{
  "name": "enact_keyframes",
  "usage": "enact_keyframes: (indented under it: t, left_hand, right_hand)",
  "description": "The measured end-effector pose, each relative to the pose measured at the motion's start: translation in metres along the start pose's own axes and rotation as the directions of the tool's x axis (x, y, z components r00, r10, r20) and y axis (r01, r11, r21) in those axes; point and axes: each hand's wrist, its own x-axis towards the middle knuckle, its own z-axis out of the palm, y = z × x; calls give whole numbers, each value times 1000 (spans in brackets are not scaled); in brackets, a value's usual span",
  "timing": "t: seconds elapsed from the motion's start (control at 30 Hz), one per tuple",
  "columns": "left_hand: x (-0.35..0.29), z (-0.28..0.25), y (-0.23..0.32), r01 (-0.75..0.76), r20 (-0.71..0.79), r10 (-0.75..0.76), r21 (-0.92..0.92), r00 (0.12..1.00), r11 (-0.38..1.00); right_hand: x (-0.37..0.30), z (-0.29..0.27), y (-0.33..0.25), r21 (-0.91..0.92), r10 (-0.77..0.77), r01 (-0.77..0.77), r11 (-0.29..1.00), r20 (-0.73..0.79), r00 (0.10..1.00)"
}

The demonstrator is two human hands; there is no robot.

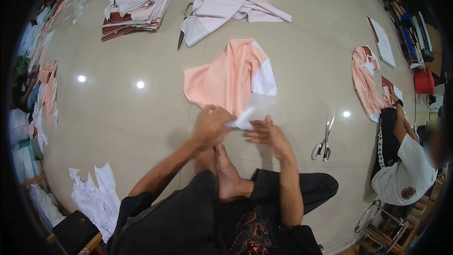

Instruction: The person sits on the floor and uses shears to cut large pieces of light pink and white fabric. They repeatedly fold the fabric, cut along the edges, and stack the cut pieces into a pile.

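Observation:
A peach fabric piece (222, 78) with a white side and white lower edge lies on the floor in front of my feet. My left hand (212, 123) is closed on its near edge, pinching the cloth. To the right of that white corner is my right hand (267, 137), its fingers apart and slightly blurred, with nothing held in them. Scissors (324, 139) with pale handles lie on the floor to the right, blades partly apart.
Stacked cut cloth (141, 0) stands at the far left. Beside it, dark scissors (180, 38) lie partly under a pale cloth (222, 7). White scraps (96, 198) lie near left. On the right a seated person (406, 165) handles peach garment pieces (365, 85).

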Motion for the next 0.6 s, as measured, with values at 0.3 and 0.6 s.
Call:
enact_keyframes:
  t: [0.3, 0.6]
  left_hand:
    - [7, 33, 34, 116, 35, -118, 50, 992, 992]
    - [28, 49, -32, 265, 83, -288, 217, 954, 939]
  right_hand:
    - [-24, -9, 14, 171, -359, 484, 858, -475, 803]
    - [-65, -94, 50, 25, -400, 527, 849, -621, 674]
